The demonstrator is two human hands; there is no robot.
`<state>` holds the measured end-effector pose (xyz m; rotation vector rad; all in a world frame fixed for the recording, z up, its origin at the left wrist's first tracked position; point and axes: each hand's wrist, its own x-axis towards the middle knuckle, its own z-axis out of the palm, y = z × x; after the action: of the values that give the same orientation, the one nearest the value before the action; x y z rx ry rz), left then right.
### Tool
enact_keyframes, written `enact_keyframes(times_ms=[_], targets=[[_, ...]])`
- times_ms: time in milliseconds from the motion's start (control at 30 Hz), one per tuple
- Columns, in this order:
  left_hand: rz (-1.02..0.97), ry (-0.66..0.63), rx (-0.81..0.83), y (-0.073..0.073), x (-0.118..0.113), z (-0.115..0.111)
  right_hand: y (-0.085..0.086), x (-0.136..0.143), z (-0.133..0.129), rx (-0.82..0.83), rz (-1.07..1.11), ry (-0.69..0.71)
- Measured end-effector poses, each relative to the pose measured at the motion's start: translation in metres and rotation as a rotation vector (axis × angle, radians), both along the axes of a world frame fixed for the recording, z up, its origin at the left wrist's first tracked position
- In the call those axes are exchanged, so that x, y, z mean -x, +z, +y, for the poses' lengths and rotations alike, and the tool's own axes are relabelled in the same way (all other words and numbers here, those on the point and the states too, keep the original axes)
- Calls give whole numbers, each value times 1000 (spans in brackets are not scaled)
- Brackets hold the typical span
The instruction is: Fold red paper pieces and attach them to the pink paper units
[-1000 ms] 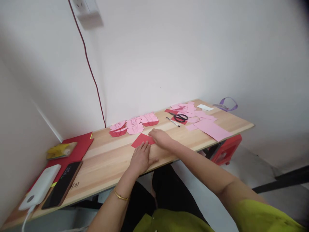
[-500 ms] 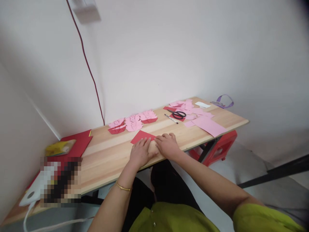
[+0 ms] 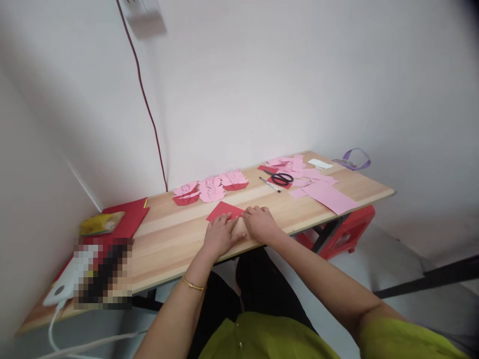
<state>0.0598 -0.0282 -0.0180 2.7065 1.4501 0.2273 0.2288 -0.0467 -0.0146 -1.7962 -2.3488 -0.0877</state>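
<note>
A folded piece of red paper lies on the wooden table close to its front edge. Across the paper's lower left side, my left hand rests with fingers spread and pressing down, its thumb stretched to the right. My right hand is at the paper's right corner, fingers bent and closed on it; the fold underneath is hidden by the hands. Behind the paper, several pink and red paper shapes with jagged pink edges stand near the wall.
Black-handled scissors and a pen lie right of the hands, beside pink paper pieces. At left are red sheets, a yellow packet and a white power strip. A red stool stands below the table.
The whole view has shifted slightly, so things sit further right in the picture. Both hands stay on the red paper, with the right fingers a little more bent.
</note>
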Motion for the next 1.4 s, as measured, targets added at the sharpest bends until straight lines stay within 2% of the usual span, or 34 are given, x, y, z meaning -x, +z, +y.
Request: enact_keyframes(times_ms=[100,233,333,433,500,567,667,767,833,900,967,1133,1167,1233,1400], targets=[[-44,-29,19,2,17,-2,-1,-2,-1,-1,-26,4],[-28,36,-21,4,39,-9,2,-6,-3,-7,-29,24],[-5,63,-49,3,43,-16,7,0,-2,12,-32,7],[3,76,-72,3,40,-19,12,22,-1,-4,-28,-37],[9,75,-84,4,39,-19,12,39,-1,-20,-25,101],[14,69,-85,4,39,-19,11,48,-1,11,-22,155],[17,68,-71,5,43,-17,8,36,-2,32,-26,102],[15,71,-60,5,45,-16,9,0,-1,49,-73,23],[17,71,-57,5,45,-15,14,-24,1,41,-91,-96],[21,69,-56,4,43,-16,20,-34,5,34,-81,-162],[22,72,-59,4,41,-16,25,-26,8,10,-72,-124],[-5,92,-50,2,42,-18,21,35,8,14,-29,133],[-12,91,-40,2,44,-18,19,42,7,34,-27,136],[-25,83,-18,2,47,-17,18,43,4,55,-28,121],[-97,23,58,3,54,-7,31,12,13,160,-13,-19]])
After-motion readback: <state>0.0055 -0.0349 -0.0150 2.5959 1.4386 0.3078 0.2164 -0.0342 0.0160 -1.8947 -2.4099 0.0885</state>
